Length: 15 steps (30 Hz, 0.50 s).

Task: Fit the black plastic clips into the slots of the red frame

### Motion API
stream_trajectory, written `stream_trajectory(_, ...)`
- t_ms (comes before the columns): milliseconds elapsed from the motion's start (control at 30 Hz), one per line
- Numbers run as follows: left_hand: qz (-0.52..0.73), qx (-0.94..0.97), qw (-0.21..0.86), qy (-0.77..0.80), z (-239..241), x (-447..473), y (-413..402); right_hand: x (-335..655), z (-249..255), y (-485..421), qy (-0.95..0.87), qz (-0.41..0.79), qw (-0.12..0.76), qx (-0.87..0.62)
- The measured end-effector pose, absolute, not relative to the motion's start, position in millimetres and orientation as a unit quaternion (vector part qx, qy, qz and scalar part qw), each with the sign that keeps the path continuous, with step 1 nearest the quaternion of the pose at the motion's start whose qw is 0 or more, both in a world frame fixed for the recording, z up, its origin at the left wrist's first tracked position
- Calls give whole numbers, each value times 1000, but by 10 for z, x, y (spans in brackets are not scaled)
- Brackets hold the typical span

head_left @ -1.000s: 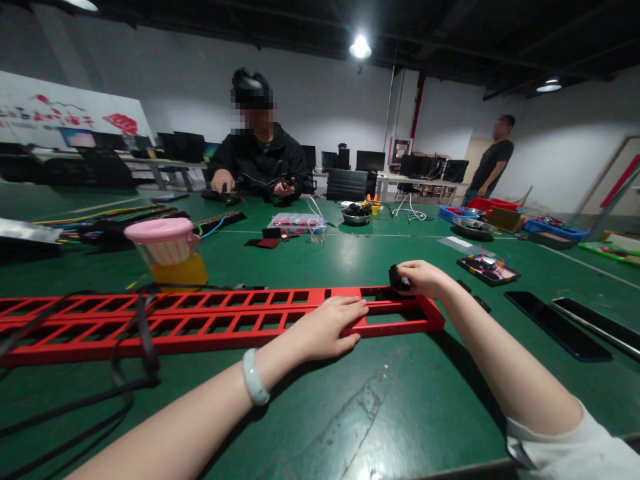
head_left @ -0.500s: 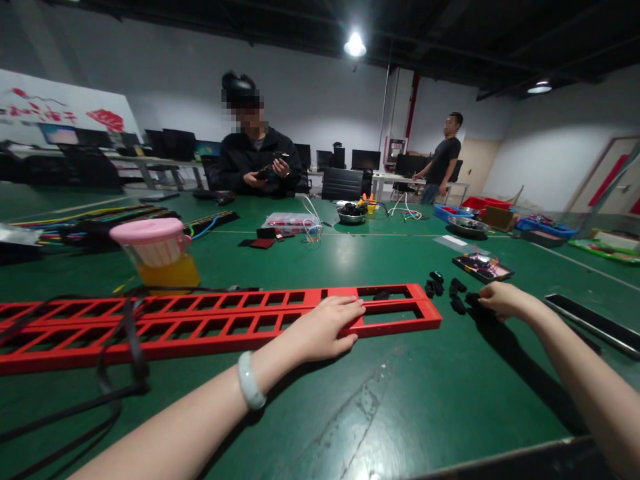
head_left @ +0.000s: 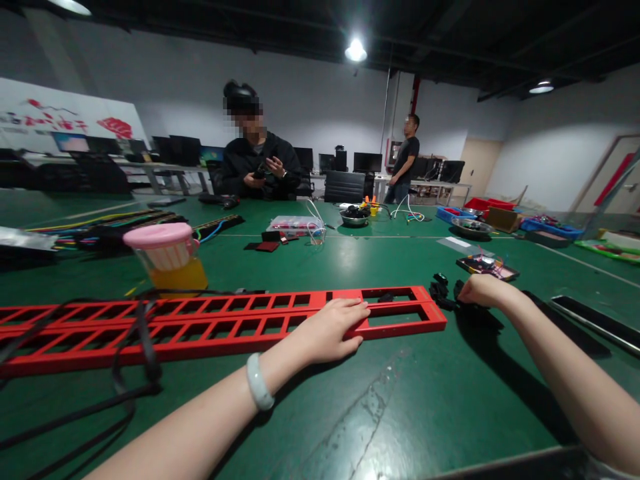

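A long red ladder-like frame (head_left: pixel 400 329) with two rows of openings lies across the table. My left hand (head_left: pixel 336 328) rests flat over its bars near the right end, fingers stretched out. Small black parts (head_left: pixel 439 292) are heaped just past that end. Among them, my right hand (head_left: pixel 481 291) reaches down with its fingers bent and bunched; the fingertips and whatever they grip are hidden. One small dark piece (head_left: pixel 385 298) sits within the upper right opening of the frame. A black strap (head_left: pixel 143 333) loops over the frame's left part.
A pink-lidded cup (head_left: pixel 167 260) of orange liquid stands behind the frame. On the right lie a phone-like dark slab (head_left: pixel 597 322) and a shallow tray (head_left: pixel 487 268) with wires. Metal bowls (head_left: pixel 355 219) are farther back. A co-worker (head_left: pixel 260 163) sits opposite; another person (head_left: pixel 406 160) stands behind.
My right hand has shifted left, closer to the frame's end and the black parts. My left hand stays on the frame. The standing person has moved left, and the view has turned slightly.
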State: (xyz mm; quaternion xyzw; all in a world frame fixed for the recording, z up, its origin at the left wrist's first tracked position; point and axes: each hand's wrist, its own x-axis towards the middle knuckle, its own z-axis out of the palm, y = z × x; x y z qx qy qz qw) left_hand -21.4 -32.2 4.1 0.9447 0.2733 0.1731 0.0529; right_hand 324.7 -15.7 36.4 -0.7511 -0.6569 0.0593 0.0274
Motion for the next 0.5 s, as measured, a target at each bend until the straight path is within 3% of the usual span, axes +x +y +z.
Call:
stream_trajectory(233,167,946,50,273,59,-212,-341,2927,359,101,-720,4,111,-685)
stream_trajectory(500,166,946,45,275,90,-204,-372,2217,340,127,-850,50,143,-504)
